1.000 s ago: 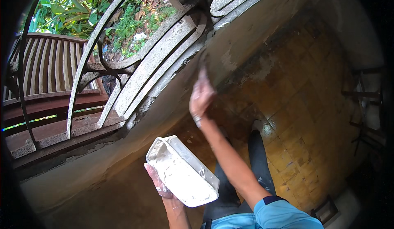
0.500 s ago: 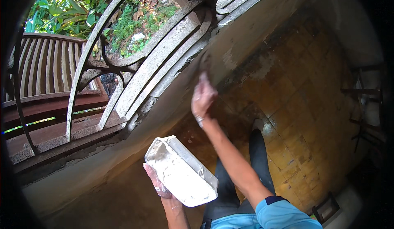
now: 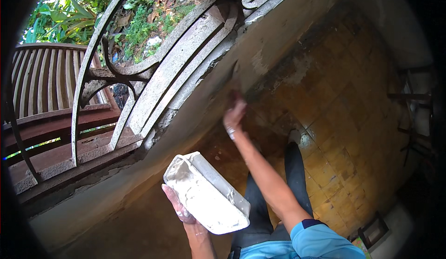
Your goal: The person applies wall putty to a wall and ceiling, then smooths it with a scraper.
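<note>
My left hand [image 3: 178, 206] supports a white rectangular plastic tub [image 3: 217, 179] from its left side and underneath; the tub is tilted and smeared with white paste [image 3: 202, 196]. White residue coats the fingers of that hand. Out in front, my right hand [image 3: 235, 115] is at the low plastered wall [image 3: 211, 101], its fingers blurred by motion. Whether it holds anything or touches the wall does not show. A small dark mark lies on the wall just beyond the fingertips.
A curved, peeling metal grille [image 3: 174, 57] tops the wall. Beyond it stand a slatted wooden bench [image 3: 49, 80] and green plants [image 3: 76, 17]. Yellowish floor tiles [image 3: 334, 133] lie to the right, with dark-framed furniture [image 3: 411, 96] at the far right.
My right hand has shifted slightly down and right, a little back from where it was along the wall. The tub stays in my left hand, nearly unmoved.
</note>
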A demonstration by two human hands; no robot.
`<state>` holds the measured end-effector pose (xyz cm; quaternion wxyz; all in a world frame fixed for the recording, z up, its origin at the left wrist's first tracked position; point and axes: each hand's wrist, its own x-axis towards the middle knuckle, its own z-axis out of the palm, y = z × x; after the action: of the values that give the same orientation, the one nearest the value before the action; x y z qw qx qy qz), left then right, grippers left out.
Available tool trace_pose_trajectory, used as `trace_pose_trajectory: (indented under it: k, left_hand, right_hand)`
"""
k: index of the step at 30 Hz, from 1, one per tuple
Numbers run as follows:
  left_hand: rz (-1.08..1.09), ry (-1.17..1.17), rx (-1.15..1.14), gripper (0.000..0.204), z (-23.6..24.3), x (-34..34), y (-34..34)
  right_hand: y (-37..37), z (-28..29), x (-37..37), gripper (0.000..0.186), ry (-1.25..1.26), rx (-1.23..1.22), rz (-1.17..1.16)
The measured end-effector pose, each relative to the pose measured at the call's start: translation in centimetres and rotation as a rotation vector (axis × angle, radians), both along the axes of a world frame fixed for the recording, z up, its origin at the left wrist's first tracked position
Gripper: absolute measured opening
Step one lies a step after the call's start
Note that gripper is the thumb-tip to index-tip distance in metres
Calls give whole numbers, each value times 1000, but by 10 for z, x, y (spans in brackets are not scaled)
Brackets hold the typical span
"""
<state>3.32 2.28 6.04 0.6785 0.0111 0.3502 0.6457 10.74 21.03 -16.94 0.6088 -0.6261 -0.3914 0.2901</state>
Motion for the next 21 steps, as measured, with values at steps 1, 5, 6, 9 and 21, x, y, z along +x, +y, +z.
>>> trace_pose_trajectory:
  k: [1,5,6,9,21]
  left_hand:
    - [1,-33,-33,68,-25,-8,12]
    - [15,-4,3,68,-5,-18,6]
    - [14,-9,8,68,-5,-18,4]
    - [-13,-63,24,68,-7,-12,20]
    - [-40,-180,126,69,22,27,26]
  right_hand:
    - [-17,-32,-20,40,137,-25,146]
    - [-112,41,-75,32,151,-199,551]
    - [-120,54,-75,35,123,-21,463]
    - [-112,55,-44,41,198,-52,324]
    - [-56,92,-4,14,-191,66,497]
